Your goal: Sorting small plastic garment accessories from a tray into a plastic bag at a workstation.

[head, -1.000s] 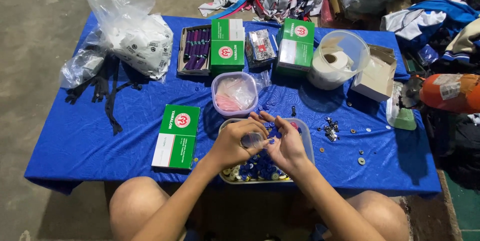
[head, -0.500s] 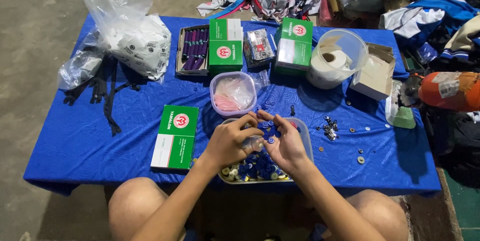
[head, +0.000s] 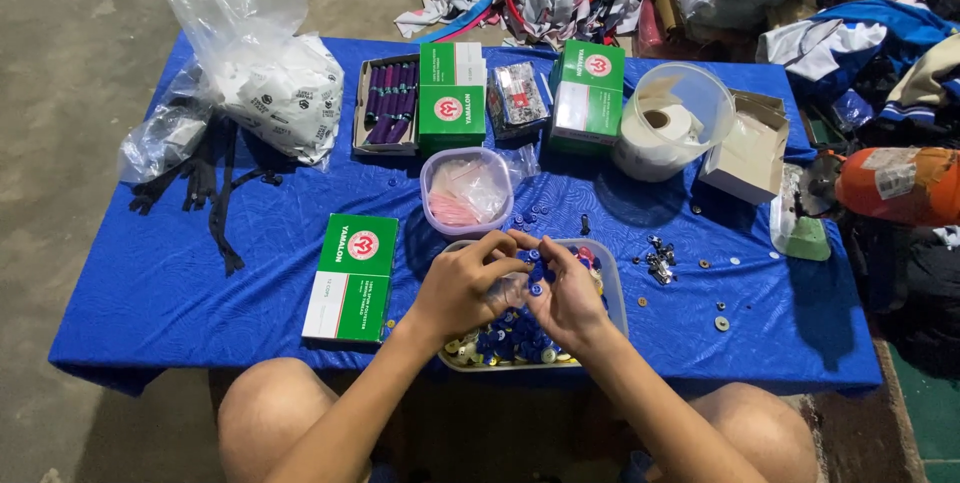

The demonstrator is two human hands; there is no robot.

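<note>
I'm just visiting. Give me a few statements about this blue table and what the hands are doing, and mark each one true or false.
1. Both hands, left hand and right hand, are over the tray of buttons. True.
2. The table cloth is red. False: it is blue.
3. A green box lies to the left of the tray. True.
4. The clear tub beyond the tray holds a roll of tape. False: it holds small pinkish bags.
</note>
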